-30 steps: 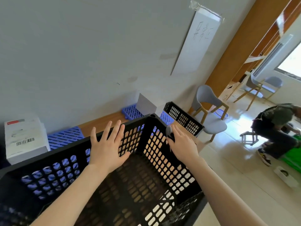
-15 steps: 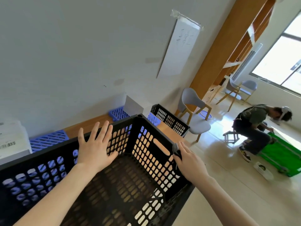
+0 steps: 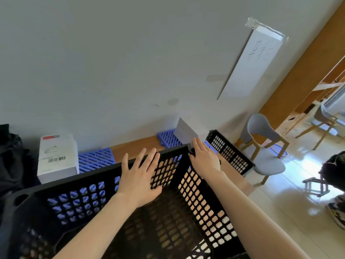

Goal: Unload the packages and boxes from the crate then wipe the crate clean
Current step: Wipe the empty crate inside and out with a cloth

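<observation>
A black perforated crate (image 3: 78,195) fills the lower view, and nothing shows inside it. My left hand (image 3: 140,176) lies flat with fingers spread against the inside of its far wall. My right hand (image 3: 204,159) presses a small dark cloth (image 3: 191,149) onto the crate's far right corner rim; most of the cloth is hidden under the fingers. A white box with a barcode label (image 3: 56,156) stands outside the crate at the left. Another white box (image 3: 186,130) stands against the wall behind the corner.
Blue plastic pallets (image 3: 95,159) lie along the wall. A second black crate (image 3: 229,152) sits at the right, with a grey chair (image 3: 261,139) beyond it. A crouching person (image 3: 334,165) is at the far right edge. A dark bundle (image 3: 9,156) lies at the left.
My right hand has slid with the cloth from the crate's right wall up to the far corner rim. The left hand stays on the far wall. The view has swung back left.
</observation>
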`<state>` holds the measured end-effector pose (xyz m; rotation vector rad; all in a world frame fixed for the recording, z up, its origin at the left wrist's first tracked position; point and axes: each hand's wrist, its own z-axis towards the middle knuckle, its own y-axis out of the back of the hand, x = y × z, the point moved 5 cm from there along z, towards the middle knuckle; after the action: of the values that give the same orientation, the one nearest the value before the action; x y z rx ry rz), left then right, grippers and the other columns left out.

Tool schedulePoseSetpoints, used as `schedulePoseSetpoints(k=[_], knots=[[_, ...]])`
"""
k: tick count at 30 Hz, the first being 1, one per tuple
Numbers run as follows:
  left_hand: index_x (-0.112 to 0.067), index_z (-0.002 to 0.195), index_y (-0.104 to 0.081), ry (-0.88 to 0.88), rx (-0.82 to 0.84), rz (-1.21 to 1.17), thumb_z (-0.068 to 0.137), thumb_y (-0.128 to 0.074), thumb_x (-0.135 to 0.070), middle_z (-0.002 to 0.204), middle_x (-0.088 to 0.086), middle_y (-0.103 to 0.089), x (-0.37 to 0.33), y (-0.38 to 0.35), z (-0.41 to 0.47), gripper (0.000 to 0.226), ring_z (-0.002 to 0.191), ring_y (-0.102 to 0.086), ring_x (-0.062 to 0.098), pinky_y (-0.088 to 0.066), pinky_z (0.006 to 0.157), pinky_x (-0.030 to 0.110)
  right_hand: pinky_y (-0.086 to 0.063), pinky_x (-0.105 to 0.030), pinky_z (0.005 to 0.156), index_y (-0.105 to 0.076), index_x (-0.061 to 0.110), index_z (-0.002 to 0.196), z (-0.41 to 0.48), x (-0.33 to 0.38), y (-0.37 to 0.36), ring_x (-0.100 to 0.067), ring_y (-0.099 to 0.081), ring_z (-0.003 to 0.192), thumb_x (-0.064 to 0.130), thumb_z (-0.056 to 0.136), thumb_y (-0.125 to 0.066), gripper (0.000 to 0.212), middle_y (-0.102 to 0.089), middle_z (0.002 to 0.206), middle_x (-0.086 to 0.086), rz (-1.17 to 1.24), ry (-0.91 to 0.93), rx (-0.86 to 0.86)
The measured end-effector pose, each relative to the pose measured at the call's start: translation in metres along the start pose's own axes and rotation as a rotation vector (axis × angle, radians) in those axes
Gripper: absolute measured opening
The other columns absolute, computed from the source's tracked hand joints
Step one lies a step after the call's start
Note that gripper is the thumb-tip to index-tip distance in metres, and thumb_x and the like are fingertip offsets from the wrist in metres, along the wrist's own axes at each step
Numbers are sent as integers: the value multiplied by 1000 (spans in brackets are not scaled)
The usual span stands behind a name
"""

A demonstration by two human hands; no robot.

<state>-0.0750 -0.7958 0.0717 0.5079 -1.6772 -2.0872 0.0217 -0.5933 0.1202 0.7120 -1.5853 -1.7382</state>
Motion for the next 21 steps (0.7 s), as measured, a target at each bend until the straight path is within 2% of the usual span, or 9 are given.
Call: schedulePoseSetpoints(k=[5,8,10,16,19,21], knots=[[-26,153,16,2,19,20,82,-29,-74,161,-6,23,1,0,0,97,149,18,21,14,110,62,-30,-36,113,-13,26,156,-4,-9,-4,-16,-19,148,39,101,-42,63,-12,163,7,23,41,19],[-27,154,15,8,27,13,82,-33,-74,161,-6,22,3,-2,0,99,149,16,21,11,111,62,-44,-35,99,-17,30,155,-20,-21,1,-20,-35,140,40,101,-43,61,-16,161,11,106,-10,42],[-27,154,14,7,36,5,81,-34,-75,161,-6,22,4,-3,1,99,149,15,21,8,111,63,-47,-35,91,-19,32,153,-38,-31,6,-22,-43,135,40,100,-43,59,-21,160,11,130,-44,59],[-26,154,11,-20,39,23,78,-36,-78,162,-5,18,4,-5,4,104,150,12,21,0,112,63,-40,-36,104,-19,36,153,-120,-68,20,-17,-40,137,44,98,-45,61,-29,157,12,122,-123,122],[-25,155,9,-27,46,8,78,-41,-77,163,-5,16,4,-5,4,105,150,11,21,-1,111,63,-39,-37,107,-29,33,151,-161,-86,32,-19,-44,133,42,98,-48,57,-42,151,7,151,-229,165],[-25,155,8,-31,43,20,78,-41,-77,163,-4,16,5,-5,4,105,150,10,21,-3,111,62,-46,-36,99,-48,31,136,-186,-95,40,-21,-56,117,40,98,-49,40,-60,129,3,195,-310,195]])
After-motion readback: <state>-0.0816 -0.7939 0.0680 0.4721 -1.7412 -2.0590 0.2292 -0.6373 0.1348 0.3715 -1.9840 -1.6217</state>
